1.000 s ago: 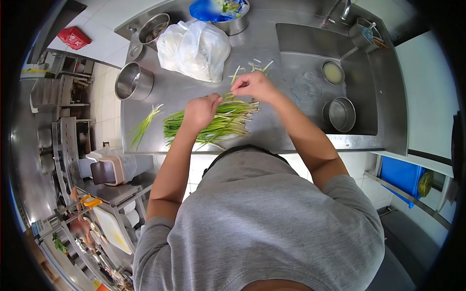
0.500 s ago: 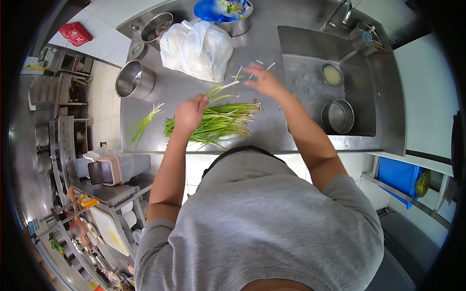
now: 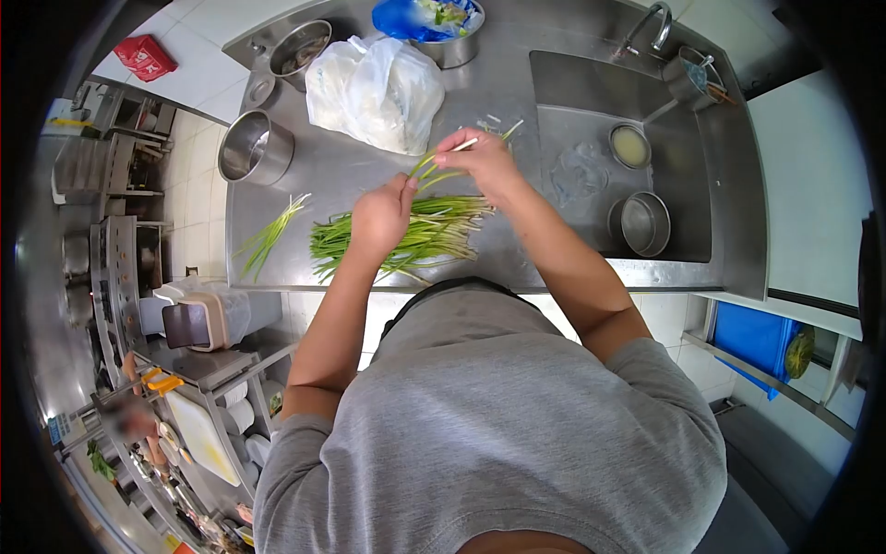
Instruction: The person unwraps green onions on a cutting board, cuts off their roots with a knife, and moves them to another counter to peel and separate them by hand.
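My left hand [image 3: 383, 218] is closed around a few thin green onions [image 3: 426, 170] above the steel counter. Fingers of my right hand [image 3: 482, 162] pinch the same stalks nearer their white ends, which point up and to the right. Below both hands lies a thick pile of green onions [image 3: 406, 235], its pale root ends toward the right. A smaller bunch of green onions [image 3: 275, 236] rests apart at the left, white ends pointing away from me. Small pale scraps [image 3: 498, 122] lie on the counter just beyond my right hand.
Behind the pile stands a full white plastic bag [image 3: 377, 97]. A steel pot [image 3: 257, 150] is at the left, a pot with a blue bag [image 3: 454, 46] at the back. The sink [image 3: 591, 111] on the right holds a bowl of cloudy liquid [image 3: 630, 146] and a steel pot [image 3: 646, 224].
My right hand has moved left and closed on the stalks; before, its fingers were spread beyond them. My left hand has shifted slightly right, still holding the green onions.
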{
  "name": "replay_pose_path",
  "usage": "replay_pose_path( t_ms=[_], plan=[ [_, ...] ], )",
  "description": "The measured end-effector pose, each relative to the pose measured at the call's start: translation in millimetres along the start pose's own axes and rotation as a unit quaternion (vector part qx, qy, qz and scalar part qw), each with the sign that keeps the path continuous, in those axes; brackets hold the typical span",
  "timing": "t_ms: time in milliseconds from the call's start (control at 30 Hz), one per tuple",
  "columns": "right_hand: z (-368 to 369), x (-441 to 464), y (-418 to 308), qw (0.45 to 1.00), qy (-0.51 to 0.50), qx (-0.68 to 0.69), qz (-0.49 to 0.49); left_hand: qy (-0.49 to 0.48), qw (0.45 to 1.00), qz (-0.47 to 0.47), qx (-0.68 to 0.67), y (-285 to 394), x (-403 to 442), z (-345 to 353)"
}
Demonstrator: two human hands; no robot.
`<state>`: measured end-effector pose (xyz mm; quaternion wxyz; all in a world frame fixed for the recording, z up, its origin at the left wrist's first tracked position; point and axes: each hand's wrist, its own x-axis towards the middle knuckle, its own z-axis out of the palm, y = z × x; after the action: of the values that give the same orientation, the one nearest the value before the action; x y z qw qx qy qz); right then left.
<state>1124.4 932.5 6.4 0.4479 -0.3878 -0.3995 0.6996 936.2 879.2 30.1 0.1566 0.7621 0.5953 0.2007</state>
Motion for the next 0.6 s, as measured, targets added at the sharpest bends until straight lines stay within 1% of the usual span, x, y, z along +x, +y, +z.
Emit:
replay_pose_path(
  t_ms=[33,133,233,333,433,500,533,567,600],
  plan=[
    [-3.1,0.2,-0.3,1.000,-0.004,0.000,-0.008,0.000,1.000,0.004,0.003,-0.5,-0.1,-1.1],
    [-6.7,-1.6,-3.5,0.997,-0.022,0.066,-0.016,0.001,1.000,0.015,0.008,-0.8,-0.4,-4.3],
    [-10.2,-2.2,-2.0,0.993,-0.063,0.099,-0.032,0.000,0.999,0.028,0.015,3.0,-2.4,-9.6],
    [-13.9,-6.5,-6.0,0.989,-0.046,0.140,0.013,0.000,0.999,0.034,0.030,-0.4,-6.4,-14.0],
    [-48.5,-3.0,-24.7,0.967,-0.008,0.247,-0.066,0.010,0.999,0.012,0.035,-21.8,-15.5,-20.5],
    [-71.8,7.1,-33.3,0.972,0.028,0.213,-0.092,0.001,0.999,-0.021,0.039,-30.4,-20.9,-25.7],
    [-78.0,10.8,-34.0,0.974,0.046,0.196,-0.105,0.007,0.999,-0.023,0.034,-31.0,-22.0,-26.0],
    [-80.7,14.2,-30.1,0.992,0.061,0.042,-0.100,0.013,0.999,-0.025,0.029,-31.1,-22.4,-25.7],
    [-76.2,15.8,-30.1,0.986,0.076,-0.114,-0.092,0.018,0.999,-0.025,0.023,-30.5,-22.2,-25.2]
  ],
)
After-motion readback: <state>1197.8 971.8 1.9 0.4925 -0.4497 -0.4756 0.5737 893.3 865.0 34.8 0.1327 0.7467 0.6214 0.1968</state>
